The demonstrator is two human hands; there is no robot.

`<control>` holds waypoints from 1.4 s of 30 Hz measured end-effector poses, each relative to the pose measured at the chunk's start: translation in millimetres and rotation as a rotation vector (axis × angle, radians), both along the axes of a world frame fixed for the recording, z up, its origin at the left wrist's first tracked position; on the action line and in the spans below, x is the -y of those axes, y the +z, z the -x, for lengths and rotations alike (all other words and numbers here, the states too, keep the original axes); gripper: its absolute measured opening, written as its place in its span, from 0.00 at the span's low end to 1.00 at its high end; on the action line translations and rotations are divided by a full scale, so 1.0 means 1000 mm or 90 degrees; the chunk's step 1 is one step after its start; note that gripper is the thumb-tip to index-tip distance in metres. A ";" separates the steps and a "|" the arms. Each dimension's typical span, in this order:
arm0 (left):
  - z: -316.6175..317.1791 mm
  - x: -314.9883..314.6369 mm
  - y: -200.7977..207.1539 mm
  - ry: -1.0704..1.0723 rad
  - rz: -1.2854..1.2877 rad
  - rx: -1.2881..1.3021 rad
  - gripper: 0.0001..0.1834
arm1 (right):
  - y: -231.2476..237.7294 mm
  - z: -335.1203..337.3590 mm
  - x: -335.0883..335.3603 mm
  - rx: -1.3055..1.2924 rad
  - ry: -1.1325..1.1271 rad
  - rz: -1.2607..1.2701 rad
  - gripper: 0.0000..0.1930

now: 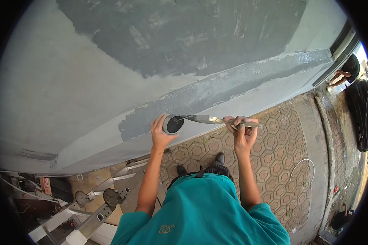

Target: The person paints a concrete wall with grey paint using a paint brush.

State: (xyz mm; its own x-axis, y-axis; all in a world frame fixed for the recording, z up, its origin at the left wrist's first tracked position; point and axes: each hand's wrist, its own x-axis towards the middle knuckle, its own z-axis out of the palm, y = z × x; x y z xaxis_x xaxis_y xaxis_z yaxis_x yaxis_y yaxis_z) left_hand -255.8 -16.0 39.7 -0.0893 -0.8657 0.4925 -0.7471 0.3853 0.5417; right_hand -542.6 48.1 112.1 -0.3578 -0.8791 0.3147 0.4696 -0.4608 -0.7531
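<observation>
My left hand [160, 134] is wrapped round a small round can [166, 123], its mouth tipped toward the view and dark inside. A paintbrush [202, 119] is gripped by its handle in my right hand [242, 130], fingers closed round it. The brush lies nearly level, its grey-coated bristles reaching left to the can's upper rim; whether they touch it I cannot tell. Beyond both hands stands a pale grey wall [65, 77] with a large darker grey painted patch [192, 32] and a grey band along its lower ledge.
A metal ladder [90, 222] lies at the lower left, near a box [45, 186] and other clutter. Hexagon-patterned paving [274, 155] is underfoot, with a thin pale cable [308, 160] on it. Another person [349, 69] and a dark vehicle [359, 114] are at the far right.
</observation>
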 end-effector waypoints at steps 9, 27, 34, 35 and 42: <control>0.042 0.002 0.031 0.034 0.029 0.060 0.43 | 0.016 0.028 0.054 -0.113 0.238 0.193 0.12; 0.070 -0.001 0.065 0.045 0.094 0.108 0.42 | 0.017 -0.011 0.080 -0.429 0.261 0.154 0.10; 0.058 0.001 0.064 0.085 0.069 0.139 0.43 | 0.008 -0.011 0.090 -0.146 0.228 -0.030 0.07; 0.054 0.002 0.062 0.093 0.071 0.140 0.43 | 0.007 -0.011 0.092 -0.146 0.235 -0.027 0.07; -0.009 -0.005 0.037 0.282 0.053 0.155 0.43 | -0.023 -0.034 0.106 0.197 0.149 -0.295 0.13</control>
State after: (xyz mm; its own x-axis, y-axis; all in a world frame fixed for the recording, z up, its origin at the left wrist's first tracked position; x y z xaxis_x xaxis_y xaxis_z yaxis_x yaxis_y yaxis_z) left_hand -246.5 -11.1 76.6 0.1570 -0.8053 0.5717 -0.9491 0.0370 0.3127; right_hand -508.9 -57.8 89.1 -0.1515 -0.9664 -0.2077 0.7487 0.0250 -0.6625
